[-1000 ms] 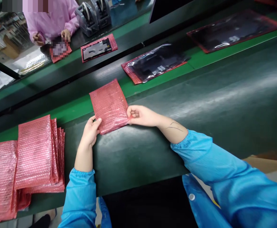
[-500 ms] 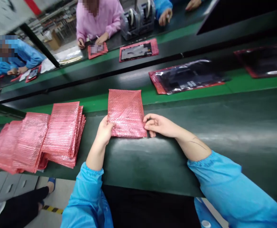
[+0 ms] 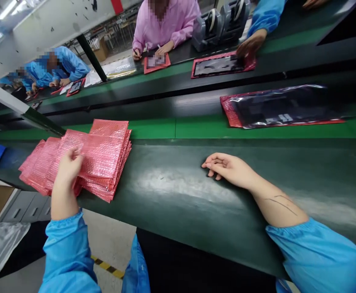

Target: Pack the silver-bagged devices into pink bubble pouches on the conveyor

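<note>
My left hand [image 3: 68, 167] is at the left, over overlapping stacks of pink bubble-wrap bags [image 3: 48, 158]. Its fingers are closed at the left edge of a pink bubble-wrap bag [image 3: 105, 152] on top of the right-hand stack; the fingertips are partly hidden. To the right, my right hand [image 3: 225, 169] rests low over the dark green worktop [image 3: 166, 179]. Its fingers are loosely bent and a little apart, with nothing in them.
Beyond the worktop, a pink bag with a dark flat panel [image 3: 284, 108] lies on the green strip. A co-worker's hand [image 3: 252, 42] touches another bagged panel [image 3: 217, 66] across the line. Tape dispensers [image 3: 208, 30] stand nearby. A green post [image 3: 45, 122] rises behind the stacks.
My left hand has carried the pink bag left from the middle of the worktop onto the stack. My right hand has let go of it. The view has swung left.
</note>
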A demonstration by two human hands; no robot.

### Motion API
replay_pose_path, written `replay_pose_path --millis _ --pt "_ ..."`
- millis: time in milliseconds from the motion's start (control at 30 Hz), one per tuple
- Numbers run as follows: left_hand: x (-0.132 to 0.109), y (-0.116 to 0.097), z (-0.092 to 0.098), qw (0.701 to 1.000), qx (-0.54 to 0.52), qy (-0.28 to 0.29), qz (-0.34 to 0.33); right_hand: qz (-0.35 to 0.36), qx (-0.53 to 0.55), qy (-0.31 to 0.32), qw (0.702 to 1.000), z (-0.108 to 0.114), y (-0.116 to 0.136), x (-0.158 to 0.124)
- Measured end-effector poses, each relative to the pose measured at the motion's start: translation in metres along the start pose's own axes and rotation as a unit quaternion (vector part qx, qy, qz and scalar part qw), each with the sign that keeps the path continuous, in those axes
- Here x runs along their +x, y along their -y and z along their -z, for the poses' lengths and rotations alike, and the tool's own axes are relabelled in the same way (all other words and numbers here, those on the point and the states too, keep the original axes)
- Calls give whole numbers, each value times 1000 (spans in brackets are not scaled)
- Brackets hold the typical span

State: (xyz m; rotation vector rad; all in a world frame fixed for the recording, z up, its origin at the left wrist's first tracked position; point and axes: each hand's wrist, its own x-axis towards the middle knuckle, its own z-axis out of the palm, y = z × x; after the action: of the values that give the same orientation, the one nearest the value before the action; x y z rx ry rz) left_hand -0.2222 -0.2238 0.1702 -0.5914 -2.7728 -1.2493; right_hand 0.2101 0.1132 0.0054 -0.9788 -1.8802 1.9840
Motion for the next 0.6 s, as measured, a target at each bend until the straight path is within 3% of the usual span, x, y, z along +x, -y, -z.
replay_pose_path --millis 67,100,133,200,300,367,433,500,533,567,600 --pt "-13 -13 -18 989 86 -64 -98 2 7 -6 1000 1 -1 2" --pt "-24 -24 -37 982 87 -68 -150 5 14 -9 1000 1 -2 2" --pt "-37 -36 -61 978 68 -37 -195 10 21 -14 1000 0 -2 2" --pt "-69 -64 -119 966 3 77 -248 23 37 -30 999 -3 -2 1" --pt "-115 -99 -207 923 -44 228 -308 33 48 -54 997 -6 1 3" --pt "-132 -109 -251 902 -48 295 -311 33 46 -19 998 3 3 9" --pt "-136 -107 -281 896 -52 322 -301 61 25 0 998 27 8 19" --pt "-131 -98 -298 895 -64 317 -306 118 -49 -106 986 67 16 29" --pt "-127 -94 -302 895 -72 310 -314 146 -93 -200 964 93 22 35" --pt "-124 -90 -305 895 -81 302 -320 162 -147 -316 923 120 27 40" --pt "-122 -88 -307 896 -85 293 -322 160 -163 -388 893 147 33 45"
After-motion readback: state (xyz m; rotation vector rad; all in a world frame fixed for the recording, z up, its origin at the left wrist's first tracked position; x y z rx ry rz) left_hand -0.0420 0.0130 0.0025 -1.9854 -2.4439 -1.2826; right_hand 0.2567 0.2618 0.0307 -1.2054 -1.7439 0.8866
